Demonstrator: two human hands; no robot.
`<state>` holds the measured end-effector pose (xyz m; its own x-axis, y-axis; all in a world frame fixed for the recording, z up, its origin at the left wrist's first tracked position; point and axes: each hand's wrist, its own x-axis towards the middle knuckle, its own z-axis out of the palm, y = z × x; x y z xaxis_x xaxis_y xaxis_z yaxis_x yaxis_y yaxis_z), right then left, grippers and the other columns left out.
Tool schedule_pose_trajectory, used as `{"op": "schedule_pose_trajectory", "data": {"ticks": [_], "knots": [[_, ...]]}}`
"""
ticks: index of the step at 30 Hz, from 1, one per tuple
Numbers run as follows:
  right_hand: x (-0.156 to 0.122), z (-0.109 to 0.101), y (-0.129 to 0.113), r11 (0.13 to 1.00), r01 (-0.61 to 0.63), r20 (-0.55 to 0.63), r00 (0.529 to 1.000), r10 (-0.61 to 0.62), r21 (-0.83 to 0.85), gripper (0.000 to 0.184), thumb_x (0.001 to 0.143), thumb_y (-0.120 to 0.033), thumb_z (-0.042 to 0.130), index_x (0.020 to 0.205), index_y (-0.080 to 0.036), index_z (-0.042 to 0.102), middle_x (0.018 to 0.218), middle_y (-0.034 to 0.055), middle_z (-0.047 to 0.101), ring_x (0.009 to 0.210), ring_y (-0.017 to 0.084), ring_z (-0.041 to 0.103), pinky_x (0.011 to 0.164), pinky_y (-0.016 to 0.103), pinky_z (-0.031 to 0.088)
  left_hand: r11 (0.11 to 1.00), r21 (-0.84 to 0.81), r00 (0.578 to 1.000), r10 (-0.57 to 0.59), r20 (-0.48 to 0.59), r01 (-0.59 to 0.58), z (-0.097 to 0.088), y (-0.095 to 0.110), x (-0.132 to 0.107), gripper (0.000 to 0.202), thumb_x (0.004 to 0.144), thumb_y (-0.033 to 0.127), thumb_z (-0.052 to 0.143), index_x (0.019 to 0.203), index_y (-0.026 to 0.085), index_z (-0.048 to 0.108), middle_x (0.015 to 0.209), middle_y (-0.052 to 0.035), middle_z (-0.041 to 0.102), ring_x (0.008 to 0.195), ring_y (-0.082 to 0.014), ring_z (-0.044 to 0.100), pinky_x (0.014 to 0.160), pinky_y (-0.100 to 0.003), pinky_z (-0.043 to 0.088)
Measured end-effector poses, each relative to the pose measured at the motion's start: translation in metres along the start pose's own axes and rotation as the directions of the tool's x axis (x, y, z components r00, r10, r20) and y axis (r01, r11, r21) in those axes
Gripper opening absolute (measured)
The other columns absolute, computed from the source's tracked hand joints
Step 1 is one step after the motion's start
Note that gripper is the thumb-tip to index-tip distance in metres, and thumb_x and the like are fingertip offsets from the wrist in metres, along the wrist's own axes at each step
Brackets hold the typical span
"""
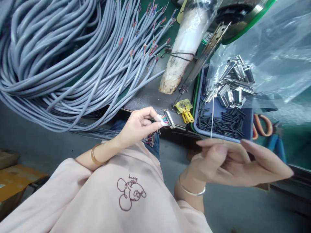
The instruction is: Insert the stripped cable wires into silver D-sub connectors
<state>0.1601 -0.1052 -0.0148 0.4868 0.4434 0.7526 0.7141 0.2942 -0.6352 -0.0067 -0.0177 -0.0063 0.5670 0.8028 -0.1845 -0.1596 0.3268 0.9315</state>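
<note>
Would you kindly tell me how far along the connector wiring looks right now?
Done: many grey cables lie on the bench with ends stripped to coloured cores. In hand: the left hand holds a connector with coloured wires at it, and the right hand pinches a thin strand. Left: loose metal connectors and black sleeves fill the blue tray, so much seems to remain.

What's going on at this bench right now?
A person is working on cables by hand. The left hand pinches a small connector with coloured wires fanned into it, at the bench edge. The right hand pinches a thin pale strand that stands upright in front of a blue tray of black sleeve pieces and metal shells. A heap of grey cables fills the bench to the left.
</note>
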Motion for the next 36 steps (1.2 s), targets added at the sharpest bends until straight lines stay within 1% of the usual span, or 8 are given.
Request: {"op": "schedule_pose_trajectory", "data": {"ticks": [2,4,7,9,12,16,19,36], "knots": [[-0.002,0.004,-0.001,0.996,0.08,0.051,0.996,-0.078,-0.035,0.031,0.094,-0.018,0.067,0.123,-0.03,0.067,0.086,-0.0054,0.074,0.059,0.011,0.071,0.047,0.02,0.05,0.997,-0.072,0.999,-0.042,0.015,0.043,-0.001,0.002,0.002,0.034,0.074,0.032,0.085,0.074,0.017,0.055,0.072,0.0025,0.064,0.04,0.0002,0.037,0.036,-0.016,0.028],[-0.006,0.008,-0.003,0.995,0.056,0.163,0.986,-0.042,-0.077,0.025,0.091,-0.008,0.068,0.112,-0.023,0.071,0.091,-0.0013,0.078,0.074,0.015,0.078,0.061,0.023,0.061,0.99,-0.12,0.997,-0.069,0.019,0.07,-0.002,0.003,0.003,0.036,0.071,0.031,0.088,0.074,0.017,0.055,0.071,0.0033,0.063,0.038,0.0001,0.038,0.034,-0.016,0.027],[-0.011,0.013,-0.006,0.998,0.005,0.334,0.942,0.015,-0.059,0.018,0.088,-0.008,0.073,0.099,-0.02,0.07,0.1,0.0015,0.08,0.09,0.016,0.079,0.078,0.027,0.065,0.99,-0.133,0.999,-0.05,0.018,0.052,-0.002,0.003,0.005,0.037,0.069,0.031,0.09,0.074,0.016,0.056,0.073,0.0026,0.065,0.039,0.0004,0.038,0.034,-0.016,0.027],[-0.012,0.017,-0.006,1.0,-0.002,0.377,0.926,0.012,-0.027,0.017,0.087,-0.008,0.073,0.097,-0.021,0.067,0.103,0.0023,0.079,0.095,0.016,0.078,0.082,0.028,0.065,0.995,-0.097,1.0,-0.003,0.008,0.003,-0.002,0.002,0.007,0.035,0.072,0.031,0.089,0.075,0.016,0.058,0.074,0.0018,0.066,0.04,0.0005,0.038,0.036,-0.017,0.028],[-0.01,0.022,-0.004,0.997,0.054,0.353,0.935,-0.032,-0.053,0.016,0.087,-0.008,0.072,0.093,-0.021,0.064,0.102,0.0032,0.08,0.094,0.015,0.078,0.082,0.027,0.064,0.997,0.017,0.996,0.08,-0.048,-0.079,0.001,0.001,0.009,0.026,0.076,0.028,0.082,0.076,0.016,0.059,0.075,0.001,0.065,0.044,-0.0001,0.036,0.038,-0.017,0.026],[-0.002,0.028,-0.002,0.96,0.237,0.348,0.921,-0.173,-0.149,0.017,0.087,-0.008,0.073,0.089,-0.021,0.061,0.099,0.0039,0.081,0.089,0.014,0.078,0.08,0.025,0.064,0.959,0.212,0.964,0.224,-0.147,-0.19,0.005,-0.001,0.012,0.012,0.078,0.021,0.072,0.076,0.015,0.061,0.079,-0.002,0.067,0.046,-0.0011,0.036,0.04,-0.019,0.025],[0.003,0.03,-0.003,0.933,0.303,0.348,0.911,-0.223,-0.194,0.019,0.086,-0.007,0.073,0.088,-0.021,0.061,0.097,0.004,0.081,0.085,0.014,0.079,0.077,0.024,0.064,0.914,0.317,0.94,0.31,-0.143,-0.253,0.008,0.0,0.015,0.007,0.081,0.018,0.067,0.076,0.015,0.062,0.084,-0.0031,0.07,0.046,-0.0009,0.038,0.041,-0.019,0.027],[0.008,0.034,0.002,0.933,0.316,0.323,0.913,-0.249,-0.173,0.018,0.084,-0.006,0.076,0.089,-0.019,0.066,0.096,0.0042,0.082,0.084,0.014,0.079,0.081,0.023,0.064,0.752,0.485,0.829,0.552,-0.093,-0.446,0.01,0.002,0.019,0.012,0.084,0.007,0.065,0.075,0.015,0.062,0.077,-0.0004,0.069,0.057,-0.0048,0.05,0.05,-0.018,0.036]]}}
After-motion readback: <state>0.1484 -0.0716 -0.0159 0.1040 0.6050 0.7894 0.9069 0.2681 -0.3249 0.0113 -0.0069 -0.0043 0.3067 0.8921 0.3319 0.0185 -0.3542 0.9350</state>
